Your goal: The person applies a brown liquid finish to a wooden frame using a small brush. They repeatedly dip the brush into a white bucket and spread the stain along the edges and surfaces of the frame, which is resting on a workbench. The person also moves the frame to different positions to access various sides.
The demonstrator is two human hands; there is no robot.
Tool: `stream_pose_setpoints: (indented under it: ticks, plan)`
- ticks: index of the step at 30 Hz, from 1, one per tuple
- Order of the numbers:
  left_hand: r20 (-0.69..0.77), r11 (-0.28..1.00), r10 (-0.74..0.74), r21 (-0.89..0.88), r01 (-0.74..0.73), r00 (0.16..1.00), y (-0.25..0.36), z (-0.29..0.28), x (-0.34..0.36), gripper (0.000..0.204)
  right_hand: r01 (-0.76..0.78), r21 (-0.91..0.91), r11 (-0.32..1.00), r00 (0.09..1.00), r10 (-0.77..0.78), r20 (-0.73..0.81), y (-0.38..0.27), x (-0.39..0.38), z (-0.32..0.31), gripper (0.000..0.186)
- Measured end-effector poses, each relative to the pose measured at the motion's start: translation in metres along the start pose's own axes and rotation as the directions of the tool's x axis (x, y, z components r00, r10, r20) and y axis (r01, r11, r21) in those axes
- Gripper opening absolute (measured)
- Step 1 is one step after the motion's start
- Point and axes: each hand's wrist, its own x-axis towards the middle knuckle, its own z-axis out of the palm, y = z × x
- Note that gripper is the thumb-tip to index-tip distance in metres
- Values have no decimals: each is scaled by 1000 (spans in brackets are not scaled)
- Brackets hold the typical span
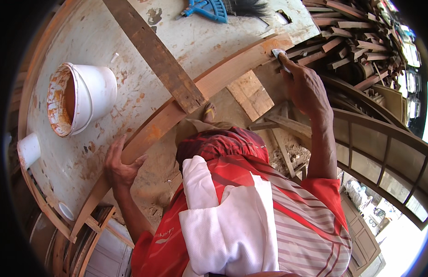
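A long reddish wooden board (149, 131) runs diagonally along the front of the paint-stained white worktop (131, 69). My left hand (124, 164) grips its lower-left stretch, fingers and thumb around it. My right hand (306, 87) holds a putty knife (278, 54), its metal blade at the board's upper-right end, where an orange-brown patch shows. A darker, stained plank (154, 55) lies crosswise with its near end on the board. Below the board, beside my right hand, is a rough square wooden block (248, 92). The putty knife's handle is mostly hidden by my fingers.
A white bucket (96, 94) with orange residue and a small white container (28, 148) are on the worktop's left. A blue-handled brush (214, 11) lies at the back. A pile of wood offcuts (352, 37) is upper right; a curved framed panel (371, 152) stands at the right.
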Motion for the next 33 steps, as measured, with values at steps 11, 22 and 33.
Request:
stream_pose_setpoints:
  ticks: [11,22,33]
  plan:
    - [-31,1000,7,19,-6,1000,3,-1,0,85,81,57,995,989,-73,-132,0,-10,22,46]
    - [-31,999,-4,40,5,1000,1,0,-2,83,46,191,980,995,-27,-100,4,-19,2,47]
    - [-19,999,-38,5,38,999,6,-2,-2,81,175,89,980,984,-172,-48,-1,-14,4,43]
